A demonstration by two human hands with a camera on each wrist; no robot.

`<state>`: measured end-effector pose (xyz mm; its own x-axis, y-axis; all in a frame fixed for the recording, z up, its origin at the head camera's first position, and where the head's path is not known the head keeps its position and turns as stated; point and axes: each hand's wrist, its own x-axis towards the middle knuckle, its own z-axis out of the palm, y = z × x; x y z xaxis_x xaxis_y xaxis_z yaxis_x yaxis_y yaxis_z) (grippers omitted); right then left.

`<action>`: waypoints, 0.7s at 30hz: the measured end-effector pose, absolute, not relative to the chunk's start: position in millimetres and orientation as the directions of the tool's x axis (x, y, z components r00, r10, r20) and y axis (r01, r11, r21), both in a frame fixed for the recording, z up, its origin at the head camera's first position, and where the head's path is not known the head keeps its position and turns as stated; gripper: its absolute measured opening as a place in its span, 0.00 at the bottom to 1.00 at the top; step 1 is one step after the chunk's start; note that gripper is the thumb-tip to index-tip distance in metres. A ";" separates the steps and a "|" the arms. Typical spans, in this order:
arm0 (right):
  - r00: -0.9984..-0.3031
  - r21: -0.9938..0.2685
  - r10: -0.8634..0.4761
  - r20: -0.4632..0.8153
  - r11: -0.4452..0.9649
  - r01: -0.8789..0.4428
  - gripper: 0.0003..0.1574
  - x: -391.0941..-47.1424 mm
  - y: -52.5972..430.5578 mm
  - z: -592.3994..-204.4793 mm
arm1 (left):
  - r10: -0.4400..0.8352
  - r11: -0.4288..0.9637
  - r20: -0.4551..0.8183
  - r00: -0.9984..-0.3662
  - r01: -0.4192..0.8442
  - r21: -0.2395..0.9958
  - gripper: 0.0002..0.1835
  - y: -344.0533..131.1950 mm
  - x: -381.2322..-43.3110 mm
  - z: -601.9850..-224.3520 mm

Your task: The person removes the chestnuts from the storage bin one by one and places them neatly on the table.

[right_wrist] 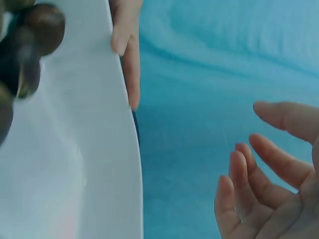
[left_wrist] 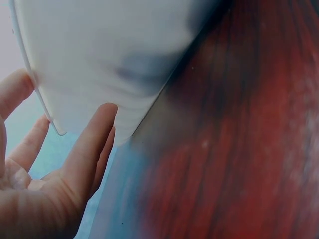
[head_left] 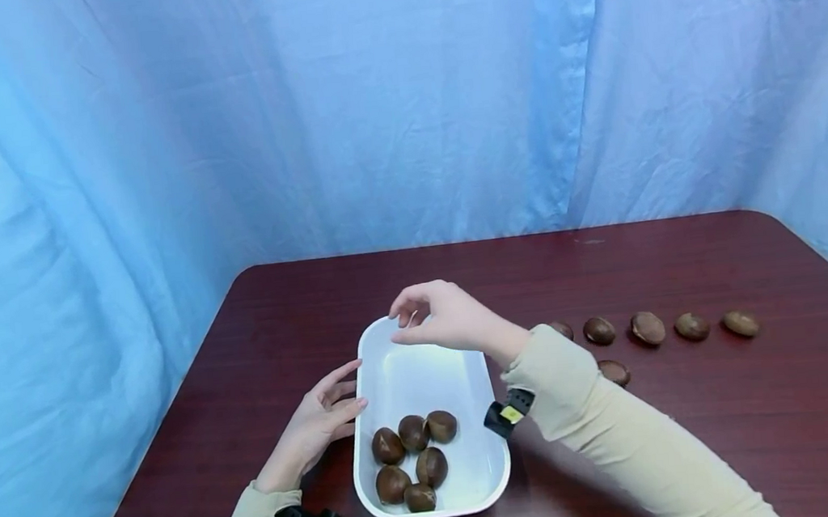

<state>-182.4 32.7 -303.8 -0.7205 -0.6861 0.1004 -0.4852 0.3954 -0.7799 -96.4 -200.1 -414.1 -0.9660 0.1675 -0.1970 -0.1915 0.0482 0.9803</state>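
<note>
Left hand [head_left: 317, 424] unclenched, fingertips at the rim of a white tray [head_left: 424, 383]; right hand [head_left: 444, 317] released, held above the tray's far end.

Only the head view takes in the whole spread: six chestnuts [head_left: 432, 467] clustered in the tray's near half, and more chestnuts [head_left: 648, 328] on the dark red table [head_left: 760, 393], five in a row and one nearer, partly behind the right sleeve [head_left: 617, 429]. From the left wrist comes the tray's outer wall [left_wrist: 79, 50]; from the right wrist, the thumb [right_wrist: 286, 117] spread well apart from loosely bent fingers [right_wrist: 239, 174].
</note>
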 end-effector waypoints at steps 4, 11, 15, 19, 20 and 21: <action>-0.745 -0.802 -0.664 0.069 0.407 -0.437 0.16 -177.6 16.7 -308.7 | 0.155 0.056 -0.210 -0.965 -0.204 0.977 0.34 -199.6 -96.8 -414.3; -0.716 -0.829 -0.698 0.014 0.392 -0.398 0.16 -174.8 3.7 -332.6 | 0.159 0.044 -0.206 -0.966 -0.201 0.979 0.34 -199.3 -96.4 -414.5; -0.686 -0.827 -0.727 0.009 0.380 -0.414 0.16 -173.6 0.9 -346.4 | 0.164 0.033 -0.199 -0.966 -0.197 0.980 0.34 -198.6 -96.5 -415.1; -0.644 -0.825 -0.765 -0.029 0.381 -0.416 0.19 -172.5 -0.1 -359.7 | 0.170 0.037 -0.205 -0.964 -0.202 0.979 0.35 -197.4 -96.7 -415.8; -0.634 -0.824 -0.772 -0.041 0.385 -0.415 0.19 -172.2 0.0 -362.1 | 0.171 0.038 -0.207 -0.963 -0.204 0.978 0.35 -197.3 -96.7 -415.8; -0.627 -0.825 -0.778 -0.054 0.389 -0.411 0.20 -172.1 -0.2 -363.9 | 0.171 0.039 -0.210 -0.963 -0.206 0.978 0.35 -197.2 -96.6 -415.7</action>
<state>-172.1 -0.2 -363.9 -0.6265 -0.7775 -0.0541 -0.4111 0.3886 -0.8246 -96.6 -197.2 -415.7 -0.9626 0.1715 -0.2097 -0.2060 0.0391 0.9778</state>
